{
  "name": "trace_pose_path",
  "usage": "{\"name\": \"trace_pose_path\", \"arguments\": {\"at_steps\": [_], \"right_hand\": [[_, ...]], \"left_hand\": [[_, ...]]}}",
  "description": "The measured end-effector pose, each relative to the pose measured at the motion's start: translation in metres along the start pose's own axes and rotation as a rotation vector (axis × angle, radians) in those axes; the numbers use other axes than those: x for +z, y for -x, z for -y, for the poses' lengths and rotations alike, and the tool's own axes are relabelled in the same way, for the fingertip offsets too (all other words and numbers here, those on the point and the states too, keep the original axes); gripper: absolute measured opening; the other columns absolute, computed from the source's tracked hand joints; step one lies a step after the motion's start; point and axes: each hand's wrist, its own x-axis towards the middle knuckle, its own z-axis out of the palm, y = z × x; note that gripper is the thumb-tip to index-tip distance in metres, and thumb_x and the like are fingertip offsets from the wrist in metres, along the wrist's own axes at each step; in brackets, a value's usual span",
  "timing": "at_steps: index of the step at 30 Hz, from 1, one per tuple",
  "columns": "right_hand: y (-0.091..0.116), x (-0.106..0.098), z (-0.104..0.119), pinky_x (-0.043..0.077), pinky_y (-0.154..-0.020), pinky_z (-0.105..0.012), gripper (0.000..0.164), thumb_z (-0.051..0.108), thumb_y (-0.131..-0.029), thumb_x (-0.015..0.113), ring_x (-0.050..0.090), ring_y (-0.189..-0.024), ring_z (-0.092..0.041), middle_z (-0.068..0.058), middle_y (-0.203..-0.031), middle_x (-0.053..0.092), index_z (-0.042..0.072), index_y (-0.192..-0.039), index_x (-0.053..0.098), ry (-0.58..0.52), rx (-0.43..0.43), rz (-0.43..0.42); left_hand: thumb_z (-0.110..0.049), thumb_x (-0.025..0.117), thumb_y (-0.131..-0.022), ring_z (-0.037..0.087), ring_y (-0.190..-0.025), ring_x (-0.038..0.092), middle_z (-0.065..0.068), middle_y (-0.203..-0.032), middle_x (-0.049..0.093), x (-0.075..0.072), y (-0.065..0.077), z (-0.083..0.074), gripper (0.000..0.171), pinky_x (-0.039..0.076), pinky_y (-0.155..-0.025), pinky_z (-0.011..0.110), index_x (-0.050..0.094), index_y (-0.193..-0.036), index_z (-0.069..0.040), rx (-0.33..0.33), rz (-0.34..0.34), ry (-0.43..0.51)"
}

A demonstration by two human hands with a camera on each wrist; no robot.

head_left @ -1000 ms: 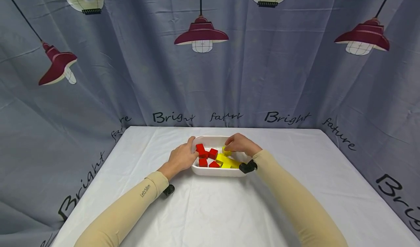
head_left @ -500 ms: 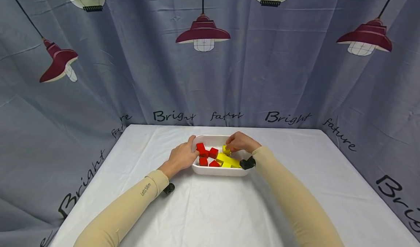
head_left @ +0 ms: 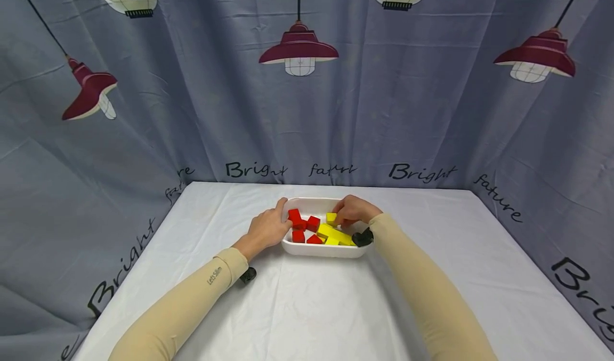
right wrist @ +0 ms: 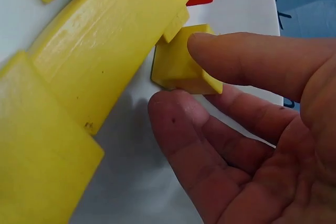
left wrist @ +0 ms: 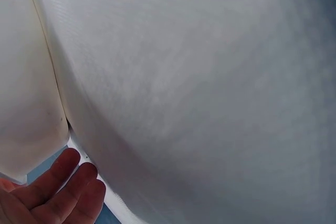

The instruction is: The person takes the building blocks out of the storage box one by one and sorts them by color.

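1. I see a worktop [head_left: 307, 318] covered in white cloth [head_left: 431, 222], faintly creased.
2. On the cloth I see a white tray [head_left: 321, 251] with rounded corners, open side up.
3. I find it near the far edge, roughly midway across.

White tray [head_left: 323, 250] — oblong; yellow block [right wrist: 178, 65] — inside
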Motion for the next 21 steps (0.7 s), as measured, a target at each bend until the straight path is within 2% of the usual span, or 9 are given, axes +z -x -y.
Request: {"name": "trace_pose_path", "arguments": {"at_steps": [3,10,21], "right_hand": [[-0.0011,0.0007,-0.0019,0.056,-0.083,-0.028,0.039,0.014,-0.086,0.075,0.061,-0.073,-0.021,-0.009,-0.096,0.067,0.005,-0.124,0.069,-0.016,-0.010,0.019],[-0.0046,0.0022,-0.0031,0.057,-0.082,-0.028,0.038,0.010,-0.085,0.073,0.062,-0.072,-0.022,-0.010,-0.111,0.068,0.007,-0.123,0.069,-0.032,-0.026,0.026],[-0.0036,0.0007,-0.0037,0.056,-0.083,-0.026,0.033,0.013,-0.085,0.075,0.065,-0.073,-0.019,-0.009,-0.103,0.069,0.006,-0.118,0.070,-0.002,-0.038,0.021]], "left_hand": [[-0.036,0.053,-0.095,0.023,-0.084,0.062,0.010,-0.110,0.069,0.0001,0.0006,0.0002,0.068,0.054,-0.079,0.044,0.029,-0.156,-0.019,-0.007,0.001,0.001],[-0.037,0.053,-0.096,0.025,-0.088,0.064,0.012,-0.113,0.069,-0.0020,0.0019,0.0005,0.068,0.055,-0.081,0.046,0.028,-0.157,-0.020,-0.011,0.004,0.002],[-0.036,0.053,-0.097,0.024,-0.088,0.065,0.012,-0.116,0.070,-0.0006,0.0000,-0.0008,0.066,0.055,-0.081,0.046,0.030,-0.156,-0.020,-0.004,-0.008,0.001]]}}
